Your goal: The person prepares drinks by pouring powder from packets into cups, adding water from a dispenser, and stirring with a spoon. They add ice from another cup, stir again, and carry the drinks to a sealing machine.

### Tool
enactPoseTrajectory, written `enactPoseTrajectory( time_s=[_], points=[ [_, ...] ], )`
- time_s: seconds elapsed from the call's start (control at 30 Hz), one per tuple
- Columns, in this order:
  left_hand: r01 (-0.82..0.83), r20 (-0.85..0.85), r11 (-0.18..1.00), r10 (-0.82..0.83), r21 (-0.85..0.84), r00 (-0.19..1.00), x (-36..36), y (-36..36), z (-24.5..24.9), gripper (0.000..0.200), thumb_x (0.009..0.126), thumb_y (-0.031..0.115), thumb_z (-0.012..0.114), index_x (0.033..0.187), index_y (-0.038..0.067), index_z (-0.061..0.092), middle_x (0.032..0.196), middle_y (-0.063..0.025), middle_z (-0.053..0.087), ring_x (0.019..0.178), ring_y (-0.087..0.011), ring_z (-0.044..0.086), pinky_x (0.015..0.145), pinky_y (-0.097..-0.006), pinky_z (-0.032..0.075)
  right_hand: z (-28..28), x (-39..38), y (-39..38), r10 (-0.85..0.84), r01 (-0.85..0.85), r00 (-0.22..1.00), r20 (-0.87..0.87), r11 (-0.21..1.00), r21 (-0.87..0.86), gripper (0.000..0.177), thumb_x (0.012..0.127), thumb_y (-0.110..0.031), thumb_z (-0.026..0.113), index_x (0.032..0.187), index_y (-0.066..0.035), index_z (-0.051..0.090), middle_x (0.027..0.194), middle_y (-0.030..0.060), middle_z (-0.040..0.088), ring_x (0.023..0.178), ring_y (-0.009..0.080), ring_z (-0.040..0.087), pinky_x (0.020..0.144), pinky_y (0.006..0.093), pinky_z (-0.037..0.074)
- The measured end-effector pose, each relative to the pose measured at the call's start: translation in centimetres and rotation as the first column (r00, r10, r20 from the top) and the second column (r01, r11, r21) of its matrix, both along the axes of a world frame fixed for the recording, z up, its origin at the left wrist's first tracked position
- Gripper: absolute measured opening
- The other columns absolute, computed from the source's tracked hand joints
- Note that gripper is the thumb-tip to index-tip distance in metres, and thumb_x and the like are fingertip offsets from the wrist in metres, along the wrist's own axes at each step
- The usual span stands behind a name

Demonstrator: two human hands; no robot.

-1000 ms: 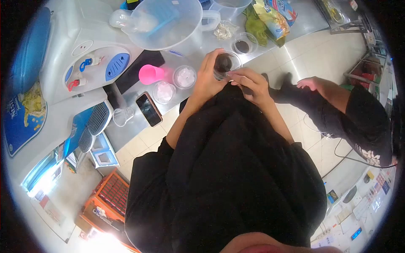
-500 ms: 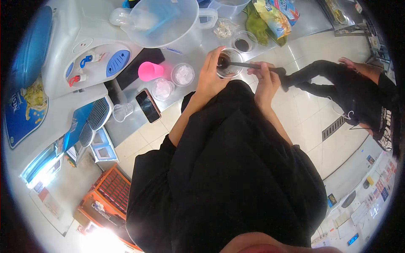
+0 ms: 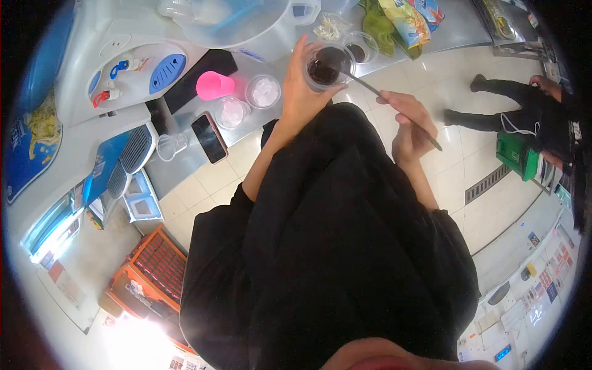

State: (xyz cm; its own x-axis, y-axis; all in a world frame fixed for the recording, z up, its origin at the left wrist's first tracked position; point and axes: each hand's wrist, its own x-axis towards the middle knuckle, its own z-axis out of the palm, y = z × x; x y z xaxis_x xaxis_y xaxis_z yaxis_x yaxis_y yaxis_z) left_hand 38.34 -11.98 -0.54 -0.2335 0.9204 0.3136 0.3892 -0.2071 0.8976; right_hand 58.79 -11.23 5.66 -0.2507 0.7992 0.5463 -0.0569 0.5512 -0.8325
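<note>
My left hand (image 3: 297, 92) is wrapped round a clear plastic cup (image 3: 312, 86) with dark stuff (image 3: 322, 66) in it; its mouth faces up toward me. In my right hand (image 3: 414, 123) is a long, thin dark spoon (image 3: 364, 84), gripped by its handle. The spoon's far end reaches into the cup, where its tip is hard to make out. Just beyond sits a second clear cup (image 3: 370, 42) with dark contents. To the left on the counter stand a pink cup (image 3: 214, 85) and two clear cups of what looks like ice (image 3: 265, 92).
A large clear pitcher (image 3: 246, 38) and coloured packets (image 3: 404, 24) on green cloth (image 3: 377, 28) lie along the metal counter (image 3: 185, 179). A phone (image 3: 209, 138) and a clear cup (image 3: 171, 147) are left, by a dispenser (image 3: 92, 37). Right, a person in black (image 3: 530, 105) stands near a green bin (image 3: 517, 154).
The cup has tipped so its dark contents show more. My right hand has shifted right and down, and the spoon slants more steeply. The other person has moved; a green bin shows.
</note>
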Motion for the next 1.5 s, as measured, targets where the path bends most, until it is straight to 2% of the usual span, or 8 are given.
enactPoseTrajectory(
  time_s=[0.17,0.33,0.8,0.9,1.0,1.17,1.23,1.5],
  points=[
    [-0.016,-0.026,1.000,0.017,0.006,1.000,-0.1,-0.3,0.4,0.115,0.061,0.020,0.094,0.151,0.002,0.024,0.131,-0.0170,0.058,0.120,-0.0297,0.059,0.103,-0.0390,0.046,2.0,0.3,0.7,0.028,-0.027,1.000,-0.003,0.986,0.164,0.021,0.100,-0.013,0.056,0.105,0.006,0.064,0.101,0.0271,0.069,0.081,0.0349,0.070,0.075,0.0394,0.057],
    [0.009,-0.020,0.998,-0.008,0.061,1.000,0.6,-0.3,1.2,0.110,0.063,0.011,0.091,0.150,0.002,0.025,0.130,-0.0142,0.059,0.118,-0.0317,0.060,0.099,-0.0394,0.049,1.3,-1.9,2.1,-0.013,-0.021,0.931,0.365,0.996,0.090,0.015,0.086,0.005,0.065,0.100,0.001,0.069,0.104,0.0143,0.071,0.090,0.0272,0.070,0.079,0.0344,0.056],
    [0.023,0.015,0.997,-0.024,0.072,1.000,-0.4,-1.4,0.6,0.113,0.063,0.016,0.092,0.151,-0.001,0.023,0.130,-0.0168,0.058,0.117,-0.0292,0.060,0.101,-0.0392,0.047,2.0,-2.2,2.8,0.293,-0.293,0.819,0.493,0.953,-0.079,0.032,0.076,0.010,0.062,0.106,-0.002,0.067,0.105,0.0144,0.068,0.097,0.0342,0.066,0.087,0.0387,0.053],
    [0.002,-0.060,0.998,0.002,0.068,0.998,-0.6,-1.5,0.9,0.105,0.066,0.011,0.089,0.150,0.002,0.027,0.129,-0.0150,0.058,0.116,-0.0331,0.059,0.098,-0.0410,0.049,1.8,-1.4,3.2,0.264,-0.200,0.870,0.416,0.961,-0.191,0.022,0.085,0.006,0.060,0.105,0.000,0.066,0.106,0.0131,0.069,0.098,0.0286,0.067,0.088,0.0372,0.053],
    [-0.015,-0.097,0.998,0.022,0.063,0.995,-0.7,-1.3,0.4,0.109,0.061,0.013,0.092,0.150,0.001,0.029,0.128,-0.0164,0.058,0.118,-0.0310,0.058,0.102,-0.0398,0.046,0.9,-0.7,2.8,0.207,-0.188,0.978,0.019,0.922,-0.339,0.017,0.100,-0.008,0.053,0.104,0.005,0.063,0.108,0.0185,0.069,0.099,0.0234,0.066,0.094,0.0363,0.050],
    [-0.036,-0.177,0.999,0.039,0.021,0.983,-0.8,-1.2,-0.4,0.107,0.060,0.013,0.092,0.150,0.005,0.033,0.126,-0.0163,0.054,0.117,-0.0325,0.056,0.100,-0.0399,0.047,-4.2,1.0,2.8,0.039,-0.118,0.984,-0.172,0.871,-0.477,0.023,0.102,-0.016,0.051,0.105,0.005,0.060,0.108,0.0237,0.067,0.096,0.0266,0.066,0.095,0.0392,0.049],
    [-0.047,-0.215,0.999,0.049,0.013,0.975,-0.8,-1.1,-1.0,0.107,0.060,0.013,0.092,0.150,0.007,0.035,0.126,-0.0166,0.052,0.117,-0.0328,0.056,0.100,-0.0401,0.048,-6.0,1.2,2.9,-0.083,-0.235,0.880,-0.468,0.781,-0.578,0.023,0.102,-0.016,0.051,0.104,0.005,0.059,0.108,0.0245,0.066,0.095,0.0279,0.066,0.093,0.0406,0.051],
    [-0.040,-0.263,0.989,0.002,-0.141,0.965,-1.4,0.0,-5.0,0.097,0.063,0.018,0.090,0.144,0.006,0.040,0.131,-0.0179,0.042,0.118,-0.0357,0.054,0.099,-0.0439,0.049,-11.7,0.2,2.9,-0.209,-0.219,0.864,-0.459,0.663,-0.716,0.024,0.102,-0.017,0.053,0.105,0.005,0.058,0.111,0.0253,0.066,0.094,0.0289,0.067,0.091,0.0405,0.053]
  ],
)
